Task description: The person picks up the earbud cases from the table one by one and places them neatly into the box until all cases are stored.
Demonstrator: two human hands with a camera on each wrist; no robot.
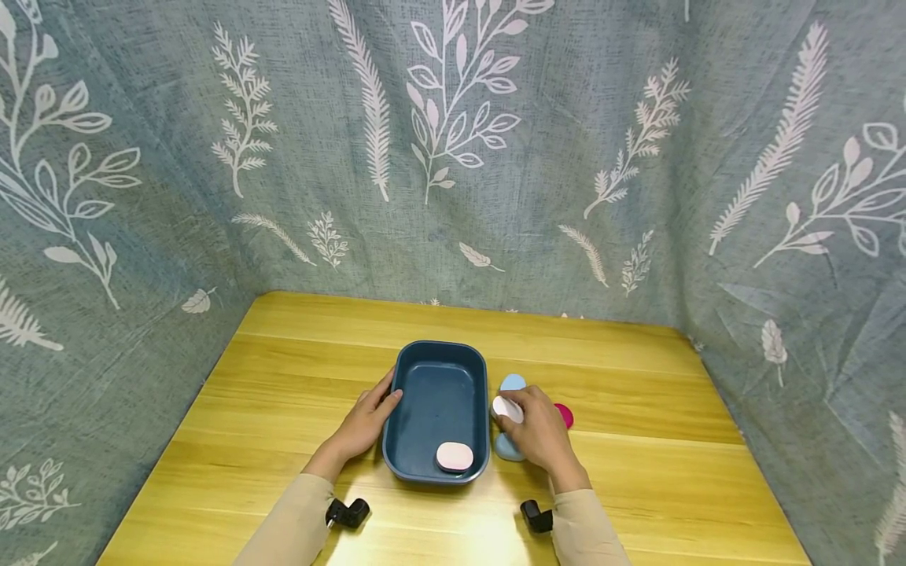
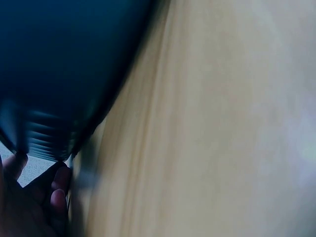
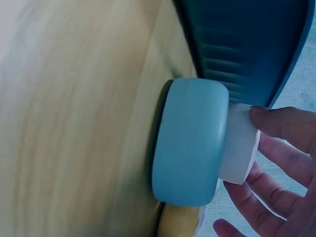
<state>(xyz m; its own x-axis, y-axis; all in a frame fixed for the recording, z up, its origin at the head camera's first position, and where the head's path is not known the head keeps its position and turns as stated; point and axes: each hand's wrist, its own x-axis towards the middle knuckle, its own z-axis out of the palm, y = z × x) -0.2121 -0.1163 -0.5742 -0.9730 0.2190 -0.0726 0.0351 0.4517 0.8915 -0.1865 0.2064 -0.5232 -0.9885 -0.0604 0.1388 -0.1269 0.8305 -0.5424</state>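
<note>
A dark blue rectangular plastic basin (image 1: 435,409) stands on the table, with a pale pink soap bar (image 1: 455,456) in its near right corner. My left hand (image 1: 364,424) grips the basin's left wall, thumb at the rim and fingers along the outside. Right of the basin, my right hand (image 1: 539,432) pinches a white soap bar (image 1: 507,409) between thumb and fingers. In the right wrist view that white bar (image 3: 239,143) appears behind a light blue soap bar (image 3: 191,142). Another light blue bar (image 1: 513,383) lies just beyond the right hand.
A crimson piece (image 1: 564,415) shows partly behind the right hand. At the bottom of the right wrist view is part of a yellowish bar (image 3: 177,221). The wooden table (image 1: 283,354) meets patterned blue-grey cloth (image 1: 453,236) at the back and sides.
</note>
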